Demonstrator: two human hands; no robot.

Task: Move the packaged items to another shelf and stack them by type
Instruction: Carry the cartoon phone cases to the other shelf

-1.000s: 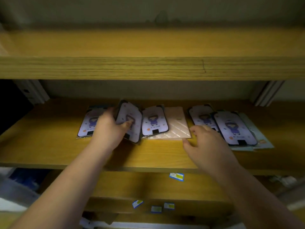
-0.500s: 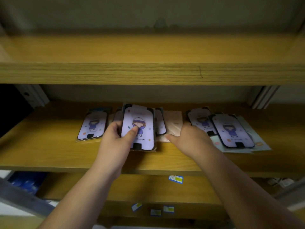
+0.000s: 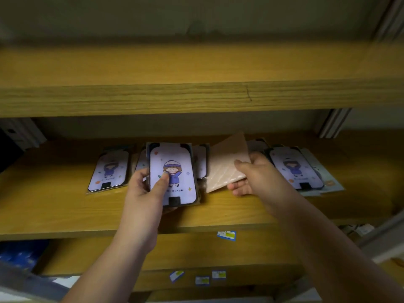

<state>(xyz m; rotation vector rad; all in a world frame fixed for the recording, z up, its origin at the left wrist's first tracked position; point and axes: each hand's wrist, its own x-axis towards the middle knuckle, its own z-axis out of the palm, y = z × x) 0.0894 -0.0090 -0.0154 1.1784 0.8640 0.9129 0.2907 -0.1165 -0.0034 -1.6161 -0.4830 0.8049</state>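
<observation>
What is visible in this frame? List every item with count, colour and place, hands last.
held cartoon pack: one, lilac, lifted in the left hand at centre
flat cartoon packs: at least four, lilac, lying along the middle shelf; exact count unclear
pink pack: one, pale pink, tilted up in the right hand
middle shelf: one, wood, under the packs
upper shelf: one, wood, above, bare where visible
price labels: four, blue and yellow, on lower shelf edges
left hand: gripping the held cartoon pack
right hand: gripping the pink pack

Lilac packets [image 3: 173,172] printed with a purple-hatted cartoon girl; pale pink packet [image 3: 223,166] with diagonal white stripes; yellow-brown wood-grain shelf [image 3: 65,211].
</observation>
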